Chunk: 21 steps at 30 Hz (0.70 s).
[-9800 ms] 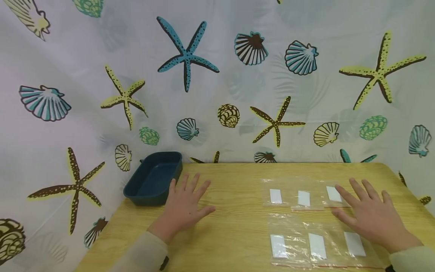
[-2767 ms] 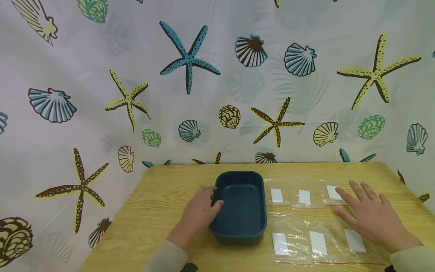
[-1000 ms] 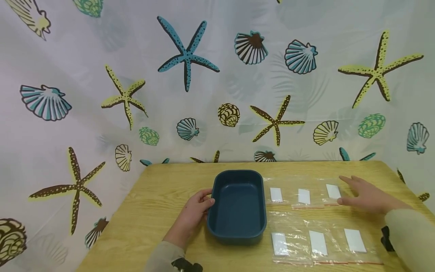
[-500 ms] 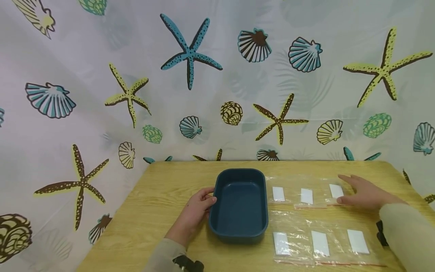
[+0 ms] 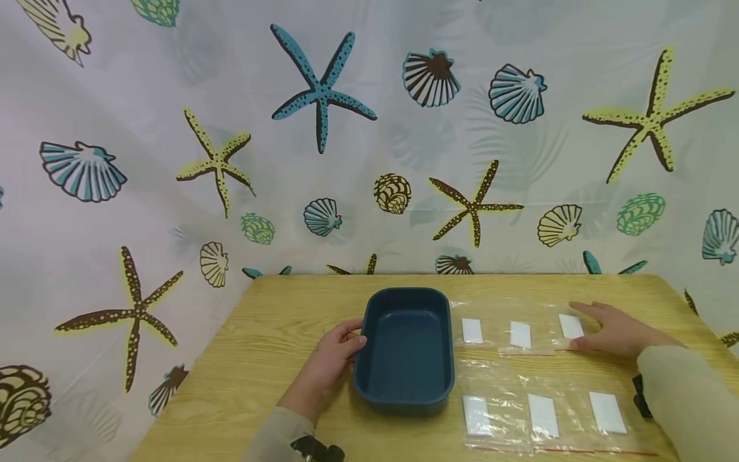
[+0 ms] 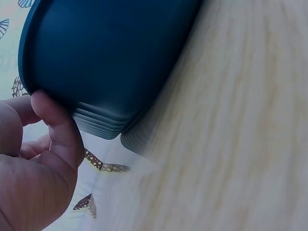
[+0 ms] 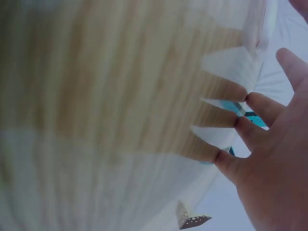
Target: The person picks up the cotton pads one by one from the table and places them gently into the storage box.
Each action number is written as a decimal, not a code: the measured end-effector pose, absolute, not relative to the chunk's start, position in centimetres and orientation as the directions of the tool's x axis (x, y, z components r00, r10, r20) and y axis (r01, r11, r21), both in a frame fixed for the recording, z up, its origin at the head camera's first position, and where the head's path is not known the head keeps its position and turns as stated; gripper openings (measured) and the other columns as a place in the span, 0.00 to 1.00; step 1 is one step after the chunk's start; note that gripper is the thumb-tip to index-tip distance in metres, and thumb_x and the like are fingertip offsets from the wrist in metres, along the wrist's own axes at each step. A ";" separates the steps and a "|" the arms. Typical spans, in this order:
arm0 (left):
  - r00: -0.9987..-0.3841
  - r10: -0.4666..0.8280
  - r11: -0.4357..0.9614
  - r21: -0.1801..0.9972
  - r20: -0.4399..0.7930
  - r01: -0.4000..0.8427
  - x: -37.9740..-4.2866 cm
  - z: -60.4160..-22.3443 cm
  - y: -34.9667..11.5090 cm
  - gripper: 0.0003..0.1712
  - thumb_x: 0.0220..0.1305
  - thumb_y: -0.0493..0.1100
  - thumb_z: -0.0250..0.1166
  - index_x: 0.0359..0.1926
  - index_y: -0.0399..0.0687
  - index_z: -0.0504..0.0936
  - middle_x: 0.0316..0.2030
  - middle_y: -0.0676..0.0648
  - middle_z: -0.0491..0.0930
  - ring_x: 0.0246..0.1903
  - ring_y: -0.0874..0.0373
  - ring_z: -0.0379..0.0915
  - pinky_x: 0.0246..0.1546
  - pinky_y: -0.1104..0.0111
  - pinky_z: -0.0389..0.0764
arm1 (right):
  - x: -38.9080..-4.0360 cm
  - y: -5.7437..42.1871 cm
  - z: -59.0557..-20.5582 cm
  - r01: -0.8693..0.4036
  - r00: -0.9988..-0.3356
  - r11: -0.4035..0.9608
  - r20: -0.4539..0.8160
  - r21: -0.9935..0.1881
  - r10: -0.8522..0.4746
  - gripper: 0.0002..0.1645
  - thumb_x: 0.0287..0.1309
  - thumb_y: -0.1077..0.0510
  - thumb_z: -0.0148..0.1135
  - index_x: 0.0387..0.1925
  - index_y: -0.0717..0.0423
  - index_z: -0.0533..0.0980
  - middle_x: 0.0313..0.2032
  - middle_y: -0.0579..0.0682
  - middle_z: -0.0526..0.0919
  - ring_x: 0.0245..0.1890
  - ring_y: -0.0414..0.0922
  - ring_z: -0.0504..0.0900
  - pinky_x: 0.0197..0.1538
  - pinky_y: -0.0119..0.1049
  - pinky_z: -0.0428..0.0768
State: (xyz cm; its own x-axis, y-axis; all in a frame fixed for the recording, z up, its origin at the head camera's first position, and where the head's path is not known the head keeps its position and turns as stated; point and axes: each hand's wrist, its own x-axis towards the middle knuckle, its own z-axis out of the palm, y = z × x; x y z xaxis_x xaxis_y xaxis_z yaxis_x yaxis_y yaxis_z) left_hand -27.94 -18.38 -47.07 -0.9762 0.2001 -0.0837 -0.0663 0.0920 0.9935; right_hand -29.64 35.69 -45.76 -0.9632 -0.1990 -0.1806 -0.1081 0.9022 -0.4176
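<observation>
A dark blue plastic tub [image 5: 404, 359] with rounded corners stands upright on the table, nothing inside it. My left hand [image 5: 330, 354] holds its left side, thumb at the rim and the other fingers along the outer wall. In the left wrist view the thumb [image 6: 55, 120] bends up against the tub's edge [image 6: 24, 57]. My right hand [image 5: 620, 330] lies low at the right end of the back row of clear zip bags, its thumb beside the white label [image 5: 571, 326] of the rightmost bag. The right wrist view shows this hand [image 7: 274, 149] with fingers spread and straight.
Clear zip bags with white labels and red strips lie flat in two rows right of the tub; the front row includes a left label [image 5: 476, 416] and a right label [image 5: 607, 412]. A curtain [image 5: 346, 179] with shells and starfish hangs behind the wooden table [image 5: 248, 385].
The tub has come from the back left to the middle, beside the bags, with my left hand at its side. My right hand has shifted back, and lately slightly left.
</observation>
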 end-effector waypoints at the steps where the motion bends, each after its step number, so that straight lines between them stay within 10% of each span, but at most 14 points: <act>1: -0.977 0.199 0.092 0.994 -0.082 -0.065 -28.0 -47.0 -18.4 0.26 0.76 0.40 0.58 0.71 0.39 0.68 0.43 0.43 0.76 0.31 0.57 0.74 0.28 0.68 0.74 | -29.7 35.7 -45.8 -0.107 -0.964 0.905 -0.181 -0.412 -0.196 0.63 0.54 0.29 0.68 0.76 0.62 0.55 0.68 0.83 0.51 0.66 0.81 0.52 0.60 0.79 0.55; 21: -0.977 0.200 0.068 0.995 -0.079 -0.066 -28.1 -47.3 -18.3 0.25 0.75 0.37 0.58 0.70 0.39 0.68 0.42 0.42 0.77 0.30 0.57 0.73 0.27 0.69 0.73 | -30.3 35.6 -45.8 -0.093 -0.964 0.931 -0.204 -0.353 -0.173 0.63 0.49 0.27 0.70 0.73 0.62 0.61 0.64 0.82 0.55 0.62 0.81 0.57 0.57 0.79 0.59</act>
